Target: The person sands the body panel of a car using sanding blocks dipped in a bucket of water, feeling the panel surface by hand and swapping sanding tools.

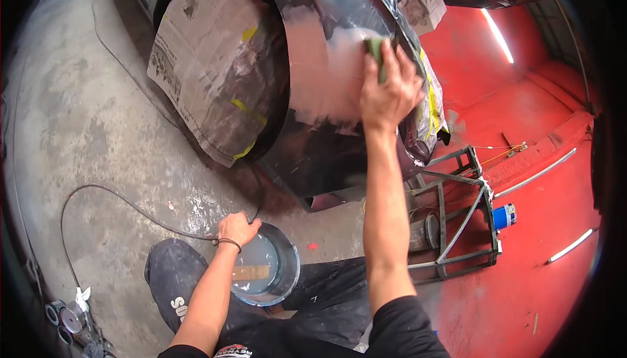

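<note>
My right hand (390,90) presses a green sanding pad (376,58) against the car's dark body panel (326,146), at the edge of a pinkish filler patch (313,71). Wet, whitish smears surround the pad. Lower down, my left hand (239,231) is closed around a thin black hose (137,208), at the rim of a round bucket (292,270). The fingertips are partly hidden there. Cloudy water fills the bucket's bottom, with a flat tan strip (251,272) in it.
Newspaper (189,64) with yellow tape masks the wheel. More masking hangs at the panel's right edge (434,107). A metal frame stand (457,221) and a blue can (503,216) stand on the red floor at right. Tape rolls (70,319) lie at lower left on concrete.
</note>
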Motion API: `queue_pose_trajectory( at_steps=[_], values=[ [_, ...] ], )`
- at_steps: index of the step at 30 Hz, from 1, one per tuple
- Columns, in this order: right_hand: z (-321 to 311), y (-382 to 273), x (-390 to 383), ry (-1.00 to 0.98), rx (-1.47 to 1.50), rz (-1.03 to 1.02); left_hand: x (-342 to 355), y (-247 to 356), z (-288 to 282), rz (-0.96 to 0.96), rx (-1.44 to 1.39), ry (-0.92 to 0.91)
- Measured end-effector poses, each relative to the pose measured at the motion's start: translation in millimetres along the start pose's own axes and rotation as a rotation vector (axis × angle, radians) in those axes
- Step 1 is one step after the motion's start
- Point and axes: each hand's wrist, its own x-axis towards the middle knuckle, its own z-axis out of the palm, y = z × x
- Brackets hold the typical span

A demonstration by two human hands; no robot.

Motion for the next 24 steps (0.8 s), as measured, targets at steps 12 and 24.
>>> queue_pose_trajectory(
  at_steps=[12, 24],
  values=[
    [4.4, 7.8, 4.4, 0.003, -0.055, -0.047, 13.8, -12.2, 9.4, 0.068, 0.048, 0.030],
    [5.8, 16.4, 41.4, 0.031, -0.083, -0.140, 3.1, 2.2, 5.7, 0.077, 0.033, 0.006]
  ],
)
